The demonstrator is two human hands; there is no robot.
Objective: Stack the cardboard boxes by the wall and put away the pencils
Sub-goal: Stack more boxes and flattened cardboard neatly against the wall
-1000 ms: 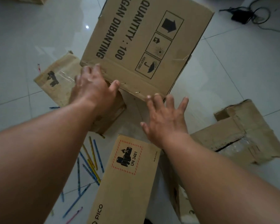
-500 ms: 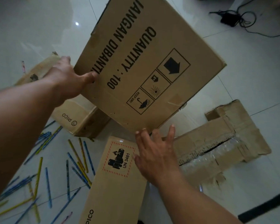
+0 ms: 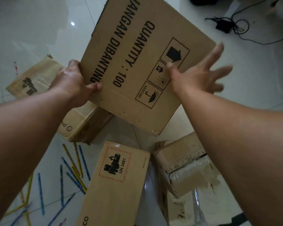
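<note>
Big box [image 3: 137, 66], printed face up, is tilted above the tiled floor [image 3: 39, 30]. The left hand [image 3: 72, 82] grips its left edge, thumb on the print. The right hand [image 3: 198, 75] is blurred, with fingers spread straight at the right edge; contact unclear. Three smaller boxes [image 3: 114, 185] lie beneath it. Pencils [image 3: 72, 170] are scattered lower left, cables [image 3: 235, 28] far right.

right hand [image 3: 196, 78] risen to large box's [image 3: 134, 51] right edge, fingers spread
</note>
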